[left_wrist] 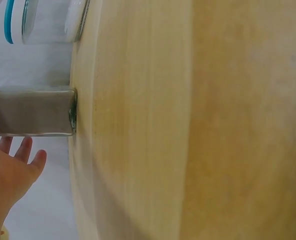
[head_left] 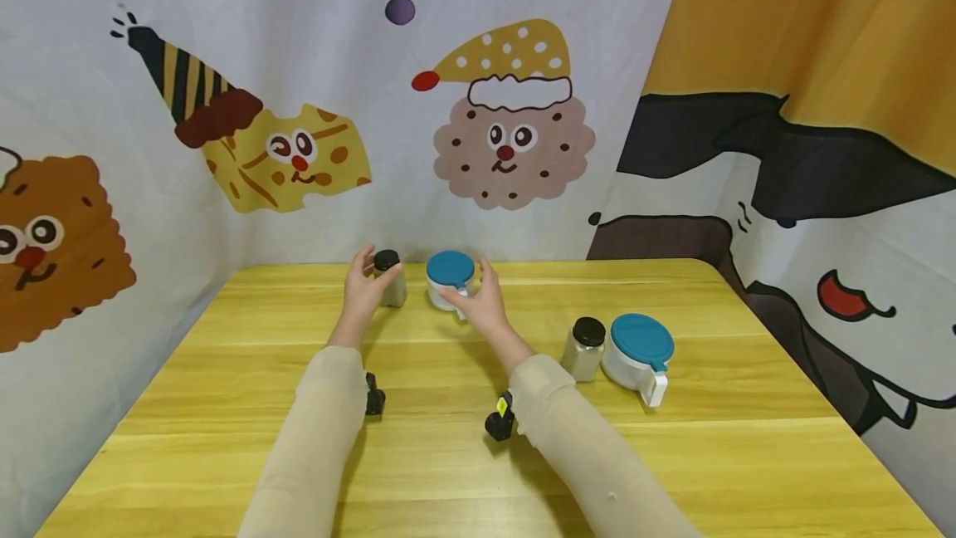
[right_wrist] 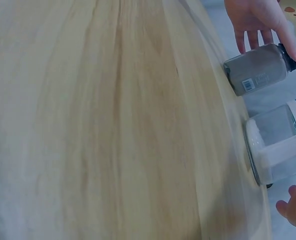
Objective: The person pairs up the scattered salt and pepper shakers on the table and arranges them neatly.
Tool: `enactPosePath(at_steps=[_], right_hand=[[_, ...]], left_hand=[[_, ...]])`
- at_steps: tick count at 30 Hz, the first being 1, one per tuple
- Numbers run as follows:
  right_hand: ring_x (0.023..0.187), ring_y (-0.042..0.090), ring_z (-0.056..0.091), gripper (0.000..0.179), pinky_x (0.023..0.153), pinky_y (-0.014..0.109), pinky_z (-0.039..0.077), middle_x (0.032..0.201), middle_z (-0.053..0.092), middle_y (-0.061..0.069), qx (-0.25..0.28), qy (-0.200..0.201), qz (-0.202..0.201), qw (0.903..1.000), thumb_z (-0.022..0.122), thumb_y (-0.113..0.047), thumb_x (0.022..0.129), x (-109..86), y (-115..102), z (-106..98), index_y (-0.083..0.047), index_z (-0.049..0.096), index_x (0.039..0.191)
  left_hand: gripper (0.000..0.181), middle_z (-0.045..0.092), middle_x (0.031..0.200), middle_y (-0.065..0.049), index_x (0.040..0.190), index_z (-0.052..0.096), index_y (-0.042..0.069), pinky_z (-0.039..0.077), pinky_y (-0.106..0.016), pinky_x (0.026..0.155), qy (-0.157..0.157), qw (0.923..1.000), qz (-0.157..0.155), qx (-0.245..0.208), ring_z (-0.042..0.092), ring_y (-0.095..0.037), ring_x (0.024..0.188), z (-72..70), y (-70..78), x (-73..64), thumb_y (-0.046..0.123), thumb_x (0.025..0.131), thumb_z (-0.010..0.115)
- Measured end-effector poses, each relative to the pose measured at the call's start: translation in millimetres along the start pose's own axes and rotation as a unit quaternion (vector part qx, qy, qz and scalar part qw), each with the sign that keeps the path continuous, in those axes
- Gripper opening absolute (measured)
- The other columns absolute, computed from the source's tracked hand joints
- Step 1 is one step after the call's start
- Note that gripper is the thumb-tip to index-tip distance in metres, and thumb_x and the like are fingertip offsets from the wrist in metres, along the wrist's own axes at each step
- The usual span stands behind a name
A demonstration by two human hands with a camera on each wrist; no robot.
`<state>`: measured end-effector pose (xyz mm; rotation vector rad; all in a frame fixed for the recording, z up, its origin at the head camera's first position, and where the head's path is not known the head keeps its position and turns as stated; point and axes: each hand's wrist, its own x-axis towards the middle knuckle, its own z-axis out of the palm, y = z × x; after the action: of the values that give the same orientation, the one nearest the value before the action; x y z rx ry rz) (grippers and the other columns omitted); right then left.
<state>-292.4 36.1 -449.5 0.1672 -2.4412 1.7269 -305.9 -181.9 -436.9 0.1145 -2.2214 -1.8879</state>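
Observation:
At the back of the table, my left hand [head_left: 362, 295] is beside a glass spice jar [head_left: 393, 291] with a black lid and greyish-brown contents. Its thumb reaches across near the lid, and its fingers extend loosely along the far side of the jar [right_wrist: 258, 70]. My right hand [head_left: 484, 304] is spread around a clear seasoning pot [head_left: 451, 269] with a blue lid and white handle, thumb in front and fingers at its right. White contents lie low in this pot [right_wrist: 275, 150]. Both containers stand upright, a small gap between them.
Farther right on the wooden table [head_left: 441, 471] stand a second black-lidded spice jar [head_left: 584, 349] and a second blue-lidded pot [head_left: 638, 347], close together, its white handle facing forward. A printed cloth [head_left: 314, 231] hangs behind the table's back edge. Small black devices [head_left: 500, 418] sit at the wrists.

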Motion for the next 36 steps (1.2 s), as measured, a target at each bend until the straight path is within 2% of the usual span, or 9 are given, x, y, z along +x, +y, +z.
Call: enactPosePath(at_steps=[12,22,28,36], right_hand=[[0.137,0.032,0.028,0.1,0.106,0.049,0.03,0.154,0.024,0.012,0.016,0.009,0.031,0.9994,0.079,-0.039,0.079,5.2,3.6,9.7,-0.012,0.018,0.153],[0.139,0.03,0.025,0.1,0.108,0.046,0.027,0.154,0.024,0.013,0.03,0.017,0.031,0.9989,0.081,-0.035,0.078,9.2,10.6,17.7,-0.009,0.018,0.153],[0.138,0.03,0.026,0.101,0.108,0.045,0.027,0.153,0.026,0.014,0.035,0.018,0.036,0.9986,0.082,-0.034,0.077,11.9,10.2,20.3,-0.007,0.019,0.152],[0.138,0.029,0.026,0.103,0.107,0.047,0.028,0.154,0.026,0.011,0.038,0.01,0.045,0.9982,0.083,-0.033,0.076,15.9,9.1,20.1,-0.012,0.018,0.153]], left_hand=[[0.073,0.04,0.142,-0.018,0.147,0.037,0.011,0.035,-0.046,0.102,0.01,0.9999,0.004,-0.002,0.037,-0.033,0.128,3.5,-2.9,3.5,0.03,0.086,0.073],[0.069,0.041,0.142,-0.015,0.146,0.041,0.013,0.036,-0.045,0.102,0.019,0.9998,-0.002,-0.007,0.039,-0.032,0.126,2.7,-1.4,3.8,0.031,0.087,0.072],[0.067,0.042,0.142,-0.017,0.145,0.042,0.011,0.037,-0.045,0.1,0.022,0.9997,-0.003,-0.011,0.041,-0.033,0.123,6.2,-0.9,4.6,0.027,0.087,0.072],[0.064,0.042,0.142,-0.017,0.144,0.044,0.011,0.037,-0.046,0.099,0.027,0.9992,-0.009,-0.026,0.042,-0.032,0.121,9.0,-2.1,6.3,0.026,0.088,0.072]])
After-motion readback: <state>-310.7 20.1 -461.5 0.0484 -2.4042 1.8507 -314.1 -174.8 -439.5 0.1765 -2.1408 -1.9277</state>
